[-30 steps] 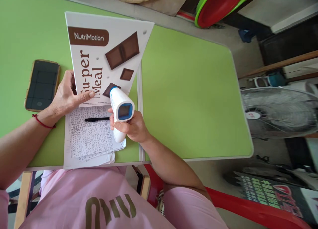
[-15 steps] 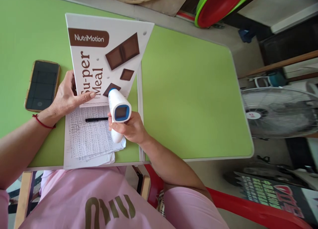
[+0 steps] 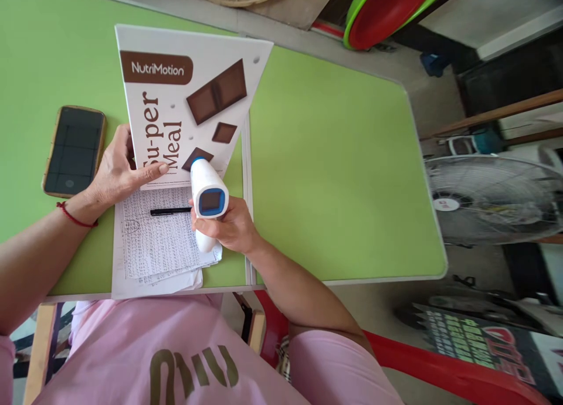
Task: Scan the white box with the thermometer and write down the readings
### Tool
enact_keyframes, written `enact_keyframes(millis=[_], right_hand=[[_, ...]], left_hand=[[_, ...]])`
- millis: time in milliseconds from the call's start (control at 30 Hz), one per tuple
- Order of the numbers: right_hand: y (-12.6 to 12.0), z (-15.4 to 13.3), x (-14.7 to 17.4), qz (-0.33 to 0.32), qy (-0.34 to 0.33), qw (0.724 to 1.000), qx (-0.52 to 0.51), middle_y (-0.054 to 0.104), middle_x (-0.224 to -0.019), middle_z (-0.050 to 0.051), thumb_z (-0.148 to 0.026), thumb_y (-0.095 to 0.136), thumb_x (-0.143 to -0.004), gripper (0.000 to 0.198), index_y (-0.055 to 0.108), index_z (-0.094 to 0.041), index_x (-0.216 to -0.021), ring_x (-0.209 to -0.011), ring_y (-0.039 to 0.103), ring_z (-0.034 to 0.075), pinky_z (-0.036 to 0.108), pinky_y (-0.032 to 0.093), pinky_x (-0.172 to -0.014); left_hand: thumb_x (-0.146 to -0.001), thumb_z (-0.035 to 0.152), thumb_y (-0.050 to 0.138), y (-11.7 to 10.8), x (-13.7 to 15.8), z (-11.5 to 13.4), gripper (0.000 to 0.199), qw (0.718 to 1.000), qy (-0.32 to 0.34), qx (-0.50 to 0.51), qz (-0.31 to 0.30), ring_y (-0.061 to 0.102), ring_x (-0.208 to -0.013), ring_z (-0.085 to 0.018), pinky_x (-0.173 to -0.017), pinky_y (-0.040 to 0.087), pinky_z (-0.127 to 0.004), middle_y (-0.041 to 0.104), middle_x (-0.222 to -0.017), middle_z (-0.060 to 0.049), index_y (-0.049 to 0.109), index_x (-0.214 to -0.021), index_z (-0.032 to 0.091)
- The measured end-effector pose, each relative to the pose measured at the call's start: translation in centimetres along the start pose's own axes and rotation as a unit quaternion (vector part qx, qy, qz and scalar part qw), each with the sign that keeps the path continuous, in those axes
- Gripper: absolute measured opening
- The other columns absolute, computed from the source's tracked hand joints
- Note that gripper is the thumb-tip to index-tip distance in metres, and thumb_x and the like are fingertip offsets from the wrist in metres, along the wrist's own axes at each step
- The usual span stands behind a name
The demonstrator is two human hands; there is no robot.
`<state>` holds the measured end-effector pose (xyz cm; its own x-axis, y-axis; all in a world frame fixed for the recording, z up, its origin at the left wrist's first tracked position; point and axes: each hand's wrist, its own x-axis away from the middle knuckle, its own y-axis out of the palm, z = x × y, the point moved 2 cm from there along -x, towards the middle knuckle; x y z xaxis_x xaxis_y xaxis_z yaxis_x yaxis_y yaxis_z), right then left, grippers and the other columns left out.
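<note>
Across the green surface (image 3: 343,176), a white carton (image 3: 176,106) is held up at the left, its printed front tilted toward the wearer and its near edge overlapping, in view, the far end of handwritten papers (image 3: 162,249). The left hand (image 3: 116,167) grips its left near corner, thumb on the front. The right hand (image 3: 235,223) is wrapped around the handle of an infrared thermometer (image 3: 203,179), held above the papers' right side. The step appears to be aiming it at the carton; the next move would call for a steady carton and a steady aim. The thermometer's barrel runs near to far, blue nose pointing far and slightly left at the carton's front, screen toward the wearer; whether it touches is unclear. Smallest, a black pen (image 3: 169,211) lies left of the thermometer.
</note>
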<state>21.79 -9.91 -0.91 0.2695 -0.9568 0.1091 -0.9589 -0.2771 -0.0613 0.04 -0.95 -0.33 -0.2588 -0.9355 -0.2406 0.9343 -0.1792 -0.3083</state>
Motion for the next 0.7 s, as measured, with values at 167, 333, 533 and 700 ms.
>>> enact_keyframes(millis=[167, 333, 533, 700], right_hand=[[0.0, -0.12, 0.02, 0.002, -0.002, 1.0, -0.018, 0.058, -0.062, -0.002, -0.039, 0.073, -0.068, 0.024, 0.059, -0.019, -0.072, -0.057, 0.052, 0.012, 0.031, 0.048, -0.057], [0.08, -0.17, 0.06, -0.006, -0.003, 1.0, -0.019, 0.058, -0.063, -0.002, -0.038, 0.072, -0.069, 0.023, 0.059, -0.019, -0.072, -0.058, 0.052, 0.012, 0.03, 0.047, -0.055], [-0.04, 0.17, 0.04, 0.002, 0.002, 1.0, -0.013, 0.058, -0.064, -0.002, -0.038, 0.073, -0.068, 0.023, 0.06, -0.02, -0.073, -0.059, 0.053, 0.012, 0.031, 0.048, -0.057], [-0.08, 0.1, -0.05, 0.01, -0.001, 1.0, -0.007, 0.058, -0.064, -0.002, -0.038, 0.073, -0.068, 0.023, 0.058, -0.021, -0.071, -0.059, 0.052, 0.012, 0.031, 0.049, -0.057]], left_hand=[[-0.064, 0.068, 0.082, -0.19, -0.1, 0.19, 0.081, 0.999, -0.002, -0.033, -0.002, 0.058, -0.104, -0.036, -0.086, 0.05, -0.06, 0.059, -0.112, -0.01, 0.051, -0.117, 0.016], [-0.063, 0.068, 0.083, -0.01, -0.05, -0.09, 0.084, 1.0, -0.003, -0.001, 0.001, 0.059, -0.107, -0.037, -0.089, 0.049, -0.062, 0.059, -0.116, -0.011, 0.051, -0.12, 0.016], [-0.063, 0.069, 0.082, 0.02, -0.02, 0.03, 0.081, 1.0, 0.001, -0.015, 0.003, 0.058, -0.107, -0.038, -0.088, 0.049, -0.063, 0.06, -0.114, -0.011, 0.052, -0.117, 0.018], [-0.063, 0.069, 0.082, 0.0, -0.06, 0.33, 0.082, 1.0, -0.002, -0.006, -0.003, 0.058, -0.109, -0.04, -0.088, 0.048, -0.062, 0.06, -0.114, -0.012, 0.051, -0.117, 0.016]])
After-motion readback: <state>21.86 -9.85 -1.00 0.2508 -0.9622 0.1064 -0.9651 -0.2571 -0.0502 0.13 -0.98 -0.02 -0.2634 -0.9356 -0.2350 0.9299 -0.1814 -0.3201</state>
